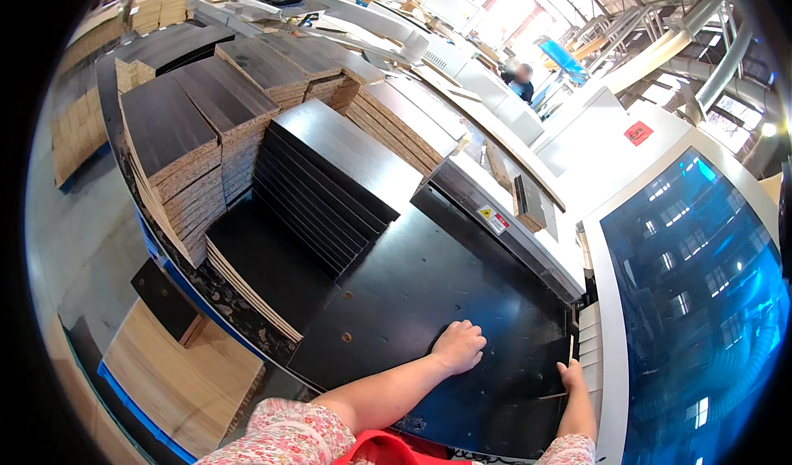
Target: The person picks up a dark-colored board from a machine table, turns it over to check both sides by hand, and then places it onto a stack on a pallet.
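Fingers of the left hand (459, 348) are curled loosely on the black table (396, 279), with nothing visible in their grasp; I cannot tell whether they press on the table itself or on a board over it. On the right hand (571, 376), the thumb sits against a pale edge at the table's right side, while the other fingers are hidden, so how tightly they close is impossible to say. That edge seems to belong to a thin dark panel (571, 348) lying at the table's right border, its outline mostly lost against the black.

From where I stand, that panel looks partway through its handling, the right hand being at its edge. Just beyond the table's left edge rise a tall black stack (351, 147) and a low black pile (268, 238); farther out stand brown-topped chipboard stacks (169, 127). Plenty of boards are there, though which are done and which are left I cannot tell. A metal beam (495, 226) runs along the table's far right side, with a blue machine window (701, 292) to the table's right.
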`<state>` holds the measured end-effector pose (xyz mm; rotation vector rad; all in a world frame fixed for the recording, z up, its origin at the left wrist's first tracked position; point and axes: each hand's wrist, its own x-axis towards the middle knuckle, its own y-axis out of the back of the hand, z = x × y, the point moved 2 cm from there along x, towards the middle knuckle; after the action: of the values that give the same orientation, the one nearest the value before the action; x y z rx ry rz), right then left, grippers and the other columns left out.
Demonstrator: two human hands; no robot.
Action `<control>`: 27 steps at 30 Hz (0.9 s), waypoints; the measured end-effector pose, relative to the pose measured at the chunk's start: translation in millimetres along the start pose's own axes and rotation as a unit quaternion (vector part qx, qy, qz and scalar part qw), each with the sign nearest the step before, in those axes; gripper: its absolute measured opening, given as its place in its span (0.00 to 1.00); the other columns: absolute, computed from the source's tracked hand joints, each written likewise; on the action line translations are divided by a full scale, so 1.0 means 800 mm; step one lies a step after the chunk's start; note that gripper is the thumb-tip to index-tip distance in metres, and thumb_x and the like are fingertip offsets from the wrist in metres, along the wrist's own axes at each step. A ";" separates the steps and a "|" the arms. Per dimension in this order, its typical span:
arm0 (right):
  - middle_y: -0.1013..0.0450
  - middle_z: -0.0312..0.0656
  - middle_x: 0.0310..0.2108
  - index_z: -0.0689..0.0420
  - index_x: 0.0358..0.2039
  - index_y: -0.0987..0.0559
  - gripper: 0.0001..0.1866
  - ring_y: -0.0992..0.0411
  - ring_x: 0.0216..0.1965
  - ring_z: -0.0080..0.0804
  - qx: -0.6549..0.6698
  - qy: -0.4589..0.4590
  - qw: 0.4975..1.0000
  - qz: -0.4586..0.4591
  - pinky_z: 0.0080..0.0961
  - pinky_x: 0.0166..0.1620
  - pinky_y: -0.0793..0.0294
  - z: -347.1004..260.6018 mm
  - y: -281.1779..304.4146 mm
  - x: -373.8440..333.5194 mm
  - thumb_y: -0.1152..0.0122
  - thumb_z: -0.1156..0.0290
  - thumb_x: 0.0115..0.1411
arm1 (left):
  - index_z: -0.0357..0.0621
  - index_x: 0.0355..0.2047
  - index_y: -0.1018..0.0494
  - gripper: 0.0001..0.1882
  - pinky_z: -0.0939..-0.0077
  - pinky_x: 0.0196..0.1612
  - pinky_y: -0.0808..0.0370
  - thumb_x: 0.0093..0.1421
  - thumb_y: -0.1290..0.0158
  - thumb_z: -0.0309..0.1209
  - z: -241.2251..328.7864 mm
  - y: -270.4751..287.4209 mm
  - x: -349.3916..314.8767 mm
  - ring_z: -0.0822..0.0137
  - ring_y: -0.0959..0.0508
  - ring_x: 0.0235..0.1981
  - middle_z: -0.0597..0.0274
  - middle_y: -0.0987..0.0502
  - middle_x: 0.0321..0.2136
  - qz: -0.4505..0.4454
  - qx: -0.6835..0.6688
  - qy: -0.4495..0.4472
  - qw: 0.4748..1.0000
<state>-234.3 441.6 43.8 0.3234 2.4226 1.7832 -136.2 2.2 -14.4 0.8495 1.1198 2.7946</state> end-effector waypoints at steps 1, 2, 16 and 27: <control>0.19 0.51 0.38 0.65 0.43 0.20 0.15 0.21 0.39 0.42 -0.008 0.001 1.000 0.003 0.38 0.44 0.23 -0.006 0.000 -0.003 0.33 0.69 0.60 | 0.48 0.31 0.20 0.08 0.61 0.51 0.30 0.56 0.43 0.37 0.000 0.001 0.001 0.59 0.26 0.45 0.62 0.24 0.36 0.000 0.000 0.002 1.000; 0.19 0.51 0.38 0.65 0.44 0.20 0.15 0.21 0.39 0.42 -0.031 0.012 0.999 0.004 0.38 0.44 0.23 -0.007 -0.002 -0.001 0.33 0.69 0.60 | 0.48 0.31 0.21 0.08 0.60 0.50 0.29 0.56 0.43 0.38 -0.001 0.002 0.000 0.58 0.26 0.44 0.62 0.24 0.35 0.000 0.001 0.004 1.000; 0.20 0.55 0.39 0.65 0.42 0.19 0.15 0.21 0.43 0.51 -0.027 0.007 0.999 0.019 0.41 0.46 0.23 -0.003 -0.001 0.002 0.32 0.69 0.58 | 0.48 0.32 0.20 0.08 0.61 0.51 0.29 0.56 0.42 0.37 -0.003 0.001 0.002 0.59 0.26 0.44 0.62 0.23 0.35 0.014 -0.022 0.020 0.999; 0.21 0.58 0.40 0.66 0.43 0.21 0.18 0.22 0.44 0.55 -0.027 0.032 0.999 0.005 0.42 0.49 0.24 -0.001 -0.008 0.032 0.32 0.66 0.57 | 0.49 0.34 0.20 0.09 0.61 0.52 0.30 0.58 0.42 0.38 -0.001 0.002 0.004 0.59 0.26 0.46 0.63 0.22 0.36 -0.013 -0.016 0.026 0.999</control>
<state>-260.1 445.2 38.7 0.2762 2.4139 1.8884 -139.3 1.1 -12.3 0.7577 1.0808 2.8208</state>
